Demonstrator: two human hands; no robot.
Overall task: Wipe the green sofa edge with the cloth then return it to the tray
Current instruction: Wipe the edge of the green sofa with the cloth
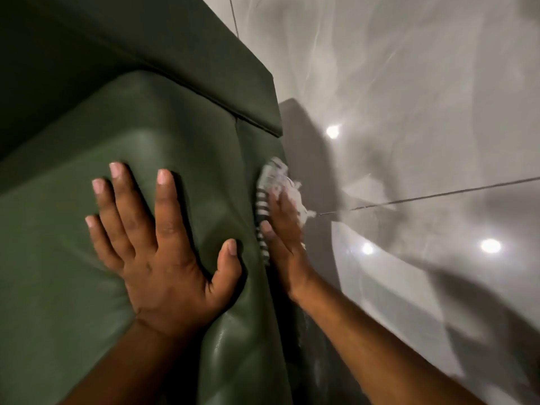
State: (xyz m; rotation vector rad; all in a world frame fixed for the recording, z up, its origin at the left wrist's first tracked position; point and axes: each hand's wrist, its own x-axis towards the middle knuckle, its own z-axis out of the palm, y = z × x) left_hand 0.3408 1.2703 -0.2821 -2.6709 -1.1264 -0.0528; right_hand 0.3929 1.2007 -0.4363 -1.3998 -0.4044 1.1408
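The green sofa (181, 118) fills the left half of the view, its seat cushion shiny and its front edge running down the middle. My left hand (163, 249) lies flat on the cushion, fingers spread, holding nothing. My right hand (285, 244) presses a white cloth with dark stripes (270, 182) against the sofa's side edge; the cloth is blurred and partly hidden under the fingers. No tray is in view.
A glossy grey tiled floor (423, 112) lies to the right of the sofa, with a dark grout line (438, 195) and bright light reflections. The sofa's armrest (228, 68) rises at the upper middle.
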